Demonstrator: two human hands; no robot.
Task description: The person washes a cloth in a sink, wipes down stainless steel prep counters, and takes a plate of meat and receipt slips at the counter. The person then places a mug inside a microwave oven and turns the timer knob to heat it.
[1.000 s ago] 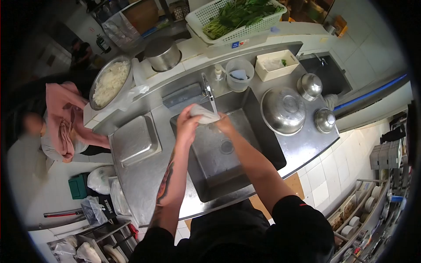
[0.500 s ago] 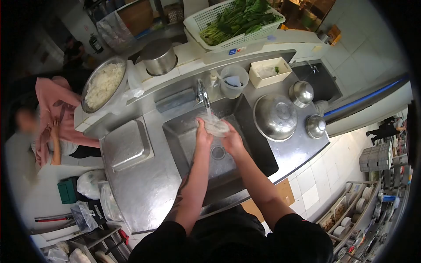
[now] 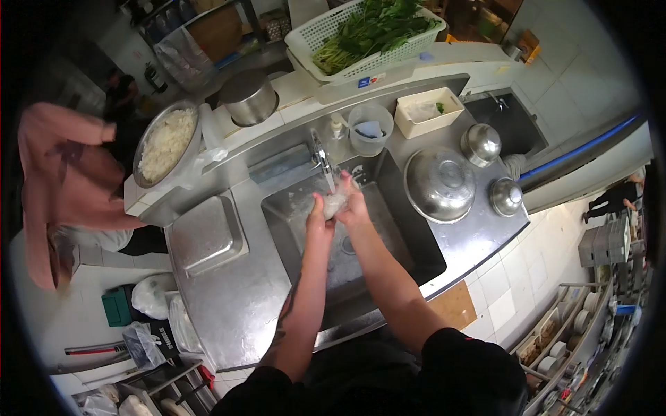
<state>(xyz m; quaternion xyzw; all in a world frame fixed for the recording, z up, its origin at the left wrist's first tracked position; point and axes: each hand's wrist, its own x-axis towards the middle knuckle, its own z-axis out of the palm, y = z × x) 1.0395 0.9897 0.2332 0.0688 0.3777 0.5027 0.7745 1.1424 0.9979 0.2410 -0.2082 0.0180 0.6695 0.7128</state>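
Under the running faucet (image 3: 322, 154), a pale, whitish wad (image 3: 335, 205) is held between my two hands above the sink (image 3: 388, 229). My left hand (image 3: 320, 220) grips its left side, with the thumb up. On the other side, my right hand (image 3: 353, 202) presses against it, fingers raised into the water. Splashing water partly blurs the wad and my right fingers. Whether it is cloth or something else, I cannot tell.
Upturned metal bowls (image 3: 440, 184) sit right of the sink, a metal tray (image 3: 207, 234) left. Behind stand a plastic tub (image 3: 370, 129), a cream bin (image 3: 429, 111), a basket of greens (image 3: 368, 41), a pot (image 3: 248, 97) and a rice bowl (image 3: 166, 147). A person in pink (image 3: 69, 166) stands at left.
The wad went from stretched near the faucet to bunched lower under the stream, my hands drawing closer together. At left, the person's pink garment is now raised over the upper body.
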